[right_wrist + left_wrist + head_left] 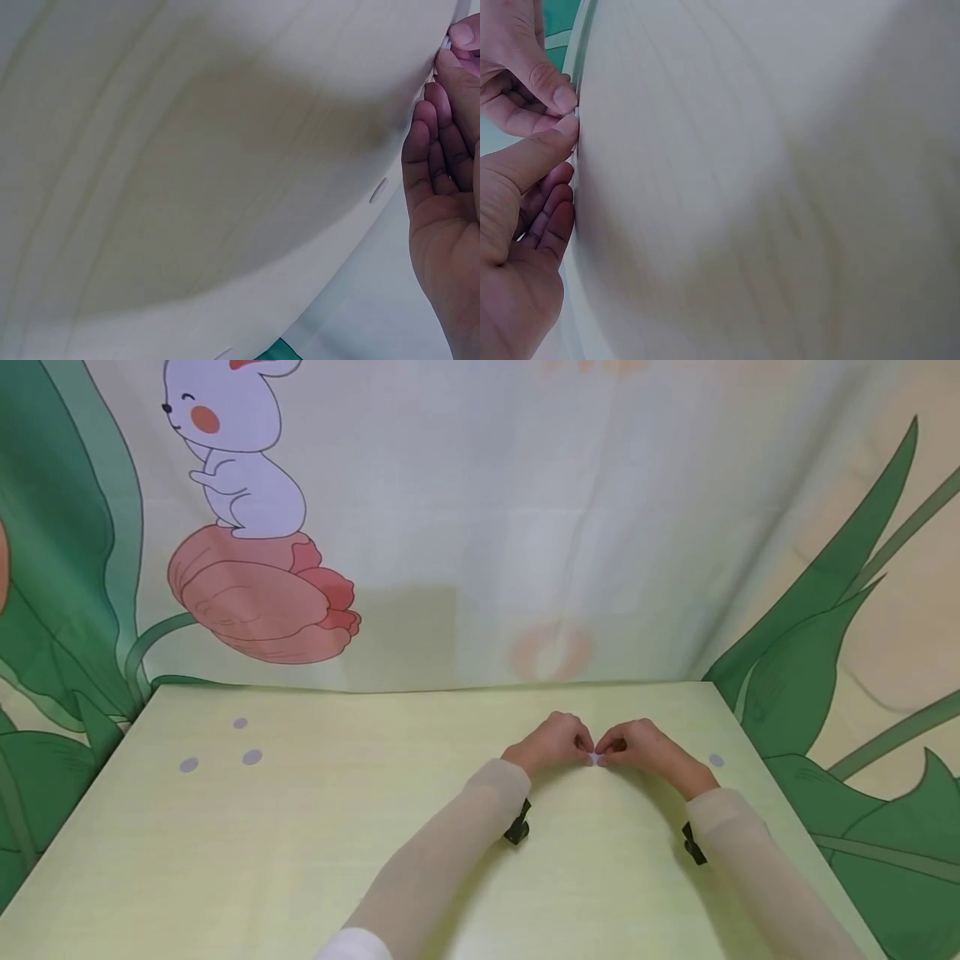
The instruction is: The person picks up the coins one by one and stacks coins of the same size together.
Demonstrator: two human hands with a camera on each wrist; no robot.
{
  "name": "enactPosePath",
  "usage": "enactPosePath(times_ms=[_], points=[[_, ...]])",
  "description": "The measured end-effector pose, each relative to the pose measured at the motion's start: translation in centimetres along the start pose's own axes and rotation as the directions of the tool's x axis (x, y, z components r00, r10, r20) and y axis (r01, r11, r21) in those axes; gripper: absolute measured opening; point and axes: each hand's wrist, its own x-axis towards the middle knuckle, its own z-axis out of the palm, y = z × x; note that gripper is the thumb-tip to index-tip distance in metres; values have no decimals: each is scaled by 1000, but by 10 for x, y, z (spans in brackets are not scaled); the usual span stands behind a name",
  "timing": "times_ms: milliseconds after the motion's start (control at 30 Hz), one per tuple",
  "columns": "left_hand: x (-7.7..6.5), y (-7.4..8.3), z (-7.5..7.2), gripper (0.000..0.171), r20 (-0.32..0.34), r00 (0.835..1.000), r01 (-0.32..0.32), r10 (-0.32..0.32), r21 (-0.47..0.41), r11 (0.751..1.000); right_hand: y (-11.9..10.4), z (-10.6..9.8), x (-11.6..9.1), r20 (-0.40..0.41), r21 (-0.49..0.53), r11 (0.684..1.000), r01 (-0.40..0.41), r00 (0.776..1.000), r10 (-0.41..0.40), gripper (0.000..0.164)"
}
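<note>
The pale piece (pixel 596 760) is between my hands, over the table (pixel 225 860) spread beneath them; whether it touches, I can't tell. My left hand (pixel 555 743) and right hand (pixel 645 748) pinch it from opposite sides, probably to steady something so little. Flat lavender discs (pixel 252 757) lie well left of my left hand, another disc (pixel 716 761) beyond my right. The piece looks whitish, its outline mostly covered.

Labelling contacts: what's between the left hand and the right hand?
A small pale piece, pinched by both left hand and right hand; clearest in the head view.
</note>
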Motion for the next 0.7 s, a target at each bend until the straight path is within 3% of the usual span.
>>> enactPosePath(times_ms=[233,700], points=[[-1,-2,-2,12,-10,1000,-4,5,49,999,-1,0,1,11,7,1000,14,1000,-14,13],[-9,-8,-11,8,12,999,-31,31,26,999,-3,4,8,14,6,999,37,999,-37,10]])
